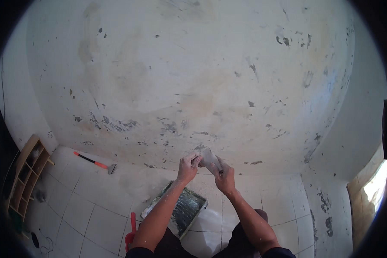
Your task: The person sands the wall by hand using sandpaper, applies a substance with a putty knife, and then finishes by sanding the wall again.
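Near the foot of a patchy, scraped wall [159, 77], both hands meet around a pale, flat, whitish piece [210, 160]. My left hand [189, 167] has its fingers closed at the piece's left edge. My right hand [224, 175] grips its right side, with a darker edge showing by the fingers. White dust or paste coats the fingers. Beneath my forearms, a dark tray [189, 210] smeared with white material rests on the tiled floor.
A long-handled scraper [94, 162] in black and orange lies by the wall at left. A wooden shelf [30, 172] stands at far left beside a dark screen [2, 146]. A red object [130, 236] sits left of the tray. A curtain [363, 202] hangs at right.
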Motion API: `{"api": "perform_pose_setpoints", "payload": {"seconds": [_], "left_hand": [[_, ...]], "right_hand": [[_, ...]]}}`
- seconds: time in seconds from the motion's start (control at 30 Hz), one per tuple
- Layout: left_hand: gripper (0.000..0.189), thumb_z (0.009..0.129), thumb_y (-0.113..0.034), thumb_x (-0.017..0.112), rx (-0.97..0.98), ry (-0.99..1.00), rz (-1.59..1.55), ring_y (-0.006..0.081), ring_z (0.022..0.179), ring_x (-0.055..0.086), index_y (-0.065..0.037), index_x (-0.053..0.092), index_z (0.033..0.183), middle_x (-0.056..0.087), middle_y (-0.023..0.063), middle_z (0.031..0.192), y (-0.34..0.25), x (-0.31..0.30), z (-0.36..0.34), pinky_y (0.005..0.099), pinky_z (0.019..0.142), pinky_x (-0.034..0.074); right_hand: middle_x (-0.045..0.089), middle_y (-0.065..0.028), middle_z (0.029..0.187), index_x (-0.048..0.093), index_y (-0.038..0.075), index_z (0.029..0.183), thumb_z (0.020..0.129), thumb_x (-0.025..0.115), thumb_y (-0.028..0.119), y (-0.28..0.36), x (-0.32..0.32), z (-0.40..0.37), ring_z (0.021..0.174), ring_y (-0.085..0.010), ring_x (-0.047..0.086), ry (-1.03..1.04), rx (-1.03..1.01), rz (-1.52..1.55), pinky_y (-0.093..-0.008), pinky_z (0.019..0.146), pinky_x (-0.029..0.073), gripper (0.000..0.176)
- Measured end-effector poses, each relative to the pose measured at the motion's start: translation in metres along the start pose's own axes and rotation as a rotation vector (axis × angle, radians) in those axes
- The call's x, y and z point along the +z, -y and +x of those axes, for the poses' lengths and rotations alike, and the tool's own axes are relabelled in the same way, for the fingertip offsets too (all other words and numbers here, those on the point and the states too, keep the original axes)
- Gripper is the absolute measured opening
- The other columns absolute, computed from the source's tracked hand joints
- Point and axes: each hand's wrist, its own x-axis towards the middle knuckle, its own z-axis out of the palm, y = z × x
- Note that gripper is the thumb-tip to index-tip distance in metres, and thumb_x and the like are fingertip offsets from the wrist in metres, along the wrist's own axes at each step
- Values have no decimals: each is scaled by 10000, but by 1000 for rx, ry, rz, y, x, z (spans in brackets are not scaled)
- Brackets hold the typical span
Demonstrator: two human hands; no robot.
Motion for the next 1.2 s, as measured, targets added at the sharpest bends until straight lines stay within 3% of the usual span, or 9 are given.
{"api": "perform_pose_setpoints", "payload": {"seconds": [0.17,0.33,0.47,0.57,0.67,0.77,0.97,1.07,1.2], "left_hand": [[260,1030,-210,652,-42,-30,-92,187,690,734,34,704,954,722,108,758,1,-4,2,336,642,583],[253,1029,-204,657,-57,-20,-192,160,680,719,29,702,942,711,89,759,7,-6,1,325,641,579],[190,1027,-146,658,-48,-24,-203,123,713,705,30,707,978,727,72,786,5,-10,3,297,663,568],[226,1039,-170,648,-44,-49,-260,130,686,704,26,702,941,711,73,762,5,-15,4,298,640,557],[240,1047,-190,646,-27,-50,-369,126,702,700,31,696,968,719,59,787,4,-7,8,287,656,550],[278,1062,-238,633,-108,-181,-502,124,735,700,33,689,1038,725,53,810,-1,-4,8,290,668,548],[458,1072,-324,611,-73,-328,-479,171,842,715,37,559,1350,713,143,1122,-3,-11,4,287,616,574],[652,1060,-360,606,-45,-334,-286,236,982,717,66,401,1509,569,221,1444,0,-13,6,299,604,594],[621,1045,-281,616,5,-356,-188,273,999,724,50,405,1526,554,232,1481,18,8,5,334,659,606]], "right_hand": [[741,-279,978,619,-88,1331,1006,670,164,10,7,-3,811,-192,720,18,19,-17,-349,717,569,415],[765,-174,962,641,-87,1306,1050,626,237,13,16,-7,881,-164,687,77,121,122,-323,805,551,413],[774,-213,992,657,-49,1322,1063,617,279,20,17,-3,889,-213,732,112,117,91,-363,851,570,420],[740,-238,1158,621,-34,1387,1070,597,258,41,24,-1,1074,-274,700,123,-66,139,-399,1003,515,432],[539,-251,1503,500,-32,1492,1088,514,168,48,41,-5,1413,-407,492,108,-159,-1,-452,1171,386,451],[518,-274,1520,496,-33,1496,1108,464,161,48,58,5,1448,-385,476,67,-255,-24,-449,1176,383,435],[541,-302,1484,495,-16,1503,1091,433,69,77,64,48,1323,-425,597,147,-264,-25,-423,1077,489,425],[606,-275,1412,510,11,1494,1053,483,11,68,66,83,1320,-436,588,101,-355,-88,-435,1070,493,442],[619,-263,1406,542,-11,1455,1058,491,4,70,61,137,1329,-410,593,-49,-343,-156,-423,1094,473,401]]}}
